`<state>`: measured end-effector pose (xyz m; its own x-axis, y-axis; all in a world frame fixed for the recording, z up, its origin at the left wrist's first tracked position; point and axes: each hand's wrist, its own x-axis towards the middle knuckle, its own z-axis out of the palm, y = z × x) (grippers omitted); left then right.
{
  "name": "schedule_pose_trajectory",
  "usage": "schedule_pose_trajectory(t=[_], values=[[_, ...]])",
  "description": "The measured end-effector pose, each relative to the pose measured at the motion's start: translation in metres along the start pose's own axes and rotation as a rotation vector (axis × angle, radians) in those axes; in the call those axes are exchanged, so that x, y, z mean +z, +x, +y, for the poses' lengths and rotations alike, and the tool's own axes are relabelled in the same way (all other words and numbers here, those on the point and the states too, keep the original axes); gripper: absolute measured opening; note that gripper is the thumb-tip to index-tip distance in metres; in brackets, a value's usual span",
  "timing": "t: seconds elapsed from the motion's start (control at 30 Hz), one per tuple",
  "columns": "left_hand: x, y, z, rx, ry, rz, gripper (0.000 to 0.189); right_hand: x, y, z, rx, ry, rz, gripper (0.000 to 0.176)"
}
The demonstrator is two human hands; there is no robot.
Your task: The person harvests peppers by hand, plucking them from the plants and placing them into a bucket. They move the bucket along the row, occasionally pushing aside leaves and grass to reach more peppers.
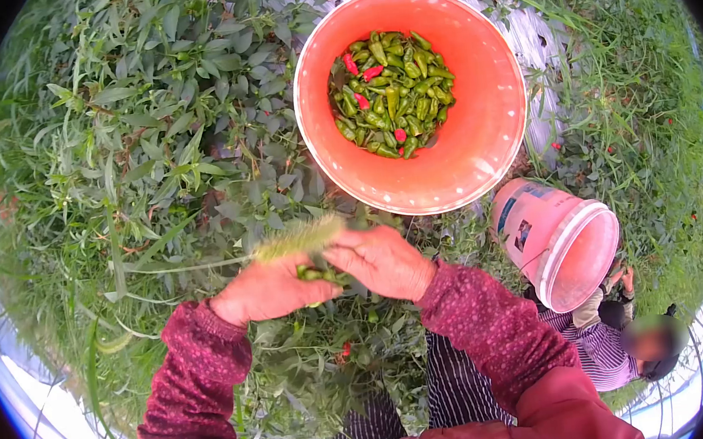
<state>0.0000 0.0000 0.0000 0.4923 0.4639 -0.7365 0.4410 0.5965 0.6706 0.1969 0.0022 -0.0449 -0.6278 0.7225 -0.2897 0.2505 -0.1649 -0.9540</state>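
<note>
Your left hand (267,289) has its grip clamped on green peppers (314,274); your right hand (388,263) is just beside them, grip unclear.

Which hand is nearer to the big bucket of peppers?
The right hand, just below the big bucket in this view. The left hand is farther from it, lower and to the left.

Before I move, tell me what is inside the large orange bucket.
Green peppers, with a few red ones among them, cover the bottom of the large orange bucket. Whatever lies under the top layer is hidden.
</note>
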Motion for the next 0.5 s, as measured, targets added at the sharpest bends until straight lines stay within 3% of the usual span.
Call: schedule_pose_trajectory(t=[0.07,0.1,0.17,0.2,0.3,0.37,0.43,0.5], values=[[0.003,-0.003,0.021,-0.183,0.325,-0.109,0.033,0.005,-0.013,-0.002,0.074,-0.213,-0.082,0.028],[0.005,-0.003,0.027,-0.193,0.328,-0.1,0.033,0.009,-0.017,-0.001,0.064,-0.204,-0.086,0.028],[0.016,0.001,0.034,-0.179,0.87,-0.227,0.023,0.009,-0.033,-0.001,-0.009,-0.418,-0.115,0.025],[0.019,0.0,0.029,-0.023,0.925,-0.226,0.021,0.008,-0.039,0.001,-0.016,-0.363,-0.132,0.026],[0.021,-0.009,0.024,-0.031,1.133,-0.352,0.017,-0.02,-0.056,0.012,0.147,-0.323,-0.268,0.027],[0.009,-0.009,0.025,0.018,1.069,-0.309,0.019,-0.036,-0.077,0.041,0.179,-0.46,-0.201,0.029],[-0.01,0.0,0.047,-0.021,0.369,0.033,0.024,-0.038,-0.097,0.054,0.27,-0.587,-0.349,0.027],[-0.016,0.032,0.065,0.194,-0.045,0.098,0.031,-0.025,-0.108,0.052,0.32,-0.51,-0.312,0.026]])
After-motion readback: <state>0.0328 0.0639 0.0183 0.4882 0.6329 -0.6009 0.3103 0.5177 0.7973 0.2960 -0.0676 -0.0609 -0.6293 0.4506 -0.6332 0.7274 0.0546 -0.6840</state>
